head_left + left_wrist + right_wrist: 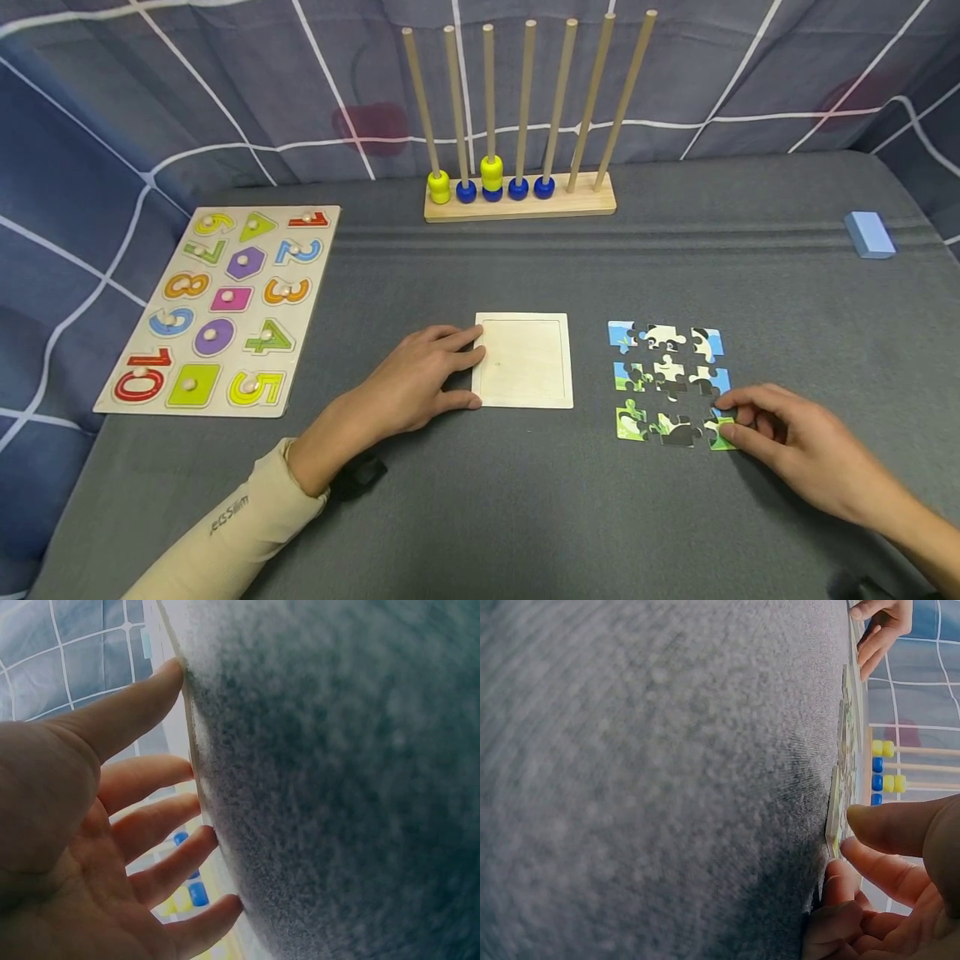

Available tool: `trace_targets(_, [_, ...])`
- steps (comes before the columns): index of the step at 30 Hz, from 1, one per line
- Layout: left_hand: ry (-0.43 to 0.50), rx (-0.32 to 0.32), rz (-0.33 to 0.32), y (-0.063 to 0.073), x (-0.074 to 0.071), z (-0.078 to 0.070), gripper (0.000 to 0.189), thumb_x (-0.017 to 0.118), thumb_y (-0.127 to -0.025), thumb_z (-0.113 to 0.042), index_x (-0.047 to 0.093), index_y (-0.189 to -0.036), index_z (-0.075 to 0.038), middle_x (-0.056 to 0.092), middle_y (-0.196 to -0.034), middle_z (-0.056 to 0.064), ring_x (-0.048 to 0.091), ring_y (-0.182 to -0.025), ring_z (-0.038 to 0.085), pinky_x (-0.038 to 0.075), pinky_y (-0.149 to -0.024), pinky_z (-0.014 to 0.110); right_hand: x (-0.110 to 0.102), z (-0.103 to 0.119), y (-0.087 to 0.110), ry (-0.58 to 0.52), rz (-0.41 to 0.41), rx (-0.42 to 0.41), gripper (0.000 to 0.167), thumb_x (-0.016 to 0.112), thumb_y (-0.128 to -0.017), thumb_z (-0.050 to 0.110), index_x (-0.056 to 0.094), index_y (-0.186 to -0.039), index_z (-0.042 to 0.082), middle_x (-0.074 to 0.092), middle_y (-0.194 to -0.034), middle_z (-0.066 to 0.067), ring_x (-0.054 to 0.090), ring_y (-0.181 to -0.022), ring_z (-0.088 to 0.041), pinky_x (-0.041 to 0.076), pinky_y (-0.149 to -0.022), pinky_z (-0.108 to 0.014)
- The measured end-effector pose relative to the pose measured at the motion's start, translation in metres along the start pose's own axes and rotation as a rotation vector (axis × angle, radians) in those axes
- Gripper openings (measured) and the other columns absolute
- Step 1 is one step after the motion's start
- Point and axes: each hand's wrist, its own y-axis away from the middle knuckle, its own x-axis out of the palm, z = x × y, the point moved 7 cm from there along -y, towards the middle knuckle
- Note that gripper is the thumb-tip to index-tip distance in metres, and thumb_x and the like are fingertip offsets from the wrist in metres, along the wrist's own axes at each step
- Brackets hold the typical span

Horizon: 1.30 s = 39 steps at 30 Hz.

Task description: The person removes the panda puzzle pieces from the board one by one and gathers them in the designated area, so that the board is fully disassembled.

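A square wooden puzzle tray (522, 360) with a raised rim lies flat with no pieces in it. My left hand (420, 375) rests at its left edge, fingers and thumb extended and touching the rim. To the right, jigsaw pieces (670, 377) with a panda picture lie slightly apart in three rows. My right hand (795, 442) has its thumb and index finger at the lower right corner piece (723, 439), which is green and still on the table. These two fingers pinch that puzzle piece by its right side; they partly cover it. The other fingers curl underneath.
At the back stands a wooden peg rack (517, 208) with tall rods and yellow and blue beads. A number-and-shape knob board (306, 333) lies at the left. A light blue block (870, 235) sits far right. Grid-patterned cloth (262, 83) closes off the back.
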Motion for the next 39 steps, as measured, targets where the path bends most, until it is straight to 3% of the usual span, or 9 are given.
trace_targets(9, [-0.005,0.007,-0.011,0.0011,-0.0002,-0.0001,0.065,0.077,-0.084,-0.041,0.059,-0.138,-0.007,0.043,-0.151,0.01,0.043,-0.134,0.033,0.032,-0.109,0.054,0.0008,0.0026,-0.0009,0.058,-0.009,-0.035,0.035,0.08,-0.074,-0.008,0.066,-0.094,0.017,0.049,-0.078,0.013,0.043,-0.064,-0.002,0.032,-0.053,-0.019])
trace_targets(16, [-0.01,0.009,-0.01,0.0014,-0.0006,-0.0008,0.065,0.077,-0.085,-0.041,0.059,-0.137,-0.007,0.043,-0.151,0.01,0.043,-0.134,0.034,0.033,-0.109,0.055,-0.0002,0.0013,-0.0011,0.092,-0.005,0.007,0.032,0.08,-0.077,-0.003,0.063,-0.085,0.023,0.047,-0.074,0.014,0.041,-0.061,-0.002,0.03,-0.052,-0.02])
trace_targets(23, [0.005,-0.001,-0.006,0.001,0.0004,-0.0002,0.063,0.076,-0.086,-0.04,0.059,-0.138,-0.008,0.043,-0.152,0.009,0.043,-0.134,0.033,0.033,-0.109,0.055,-0.0004,-0.0025,-0.0011,0.117,0.008,0.063,0.025,0.077,-0.082,0.001,0.062,-0.084,0.021,0.046,-0.072,0.013,0.04,-0.059,-0.003,0.027,-0.051,-0.022])
trace_targets(27, [0.001,0.001,-0.007,0.0008,0.0013,-0.0003,0.064,0.076,-0.086,-0.04,0.059,-0.138,-0.008,0.042,-0.152,0.009,0.043,-0.134,0.033,0.032,-0.109,0.055,-0.0015,-0.0029,0.0003,0.121,0.026,0.083,0.028,0.085,-0.076,0.011,0.063,-0.088,0.021,0.047,-0.076,0.01,0.041,-0.063,-0.004,0.029,-0.053,-0.022])
trace_targets(32, [-0.001,0.005,-0.009,0.0005,0.0011,-0.0005,0.064,0.076,-0.086,-0.04,0.059,-0.138,-0.008,0.042,-0.152,0.01,0.043,-0.134,0.033,0.032,-0.109,0.055,-0.0004,-0.0019,0.0028,0.163,0.068,0.054,0.042,0.092,-0.066,0.018,0.061,-0.094,0.02,0.046,-0.081,0.008,0.041,-0.069,-0.003,0.029,-0.057,-0.02])
trace_targets(39, [-0.006,0.006,-0.003,0.0001,0.0008,0.0,0.064,0.075,-0.086,-0.041,0.059,-0.138,-0.008,0.042,-0.152,0.01,0.043,-0.134,0.032,0.032,-0.109,0.055,-0.0014,-0.0013,0.002,0.159,0.054,0.029,0.037,0.09,-0.07,0.014,0.059,-0.09,0.022,0.045,-0.078,0.008,0.042,-0.068,-0.003,0.03,-0.057,-0.02])
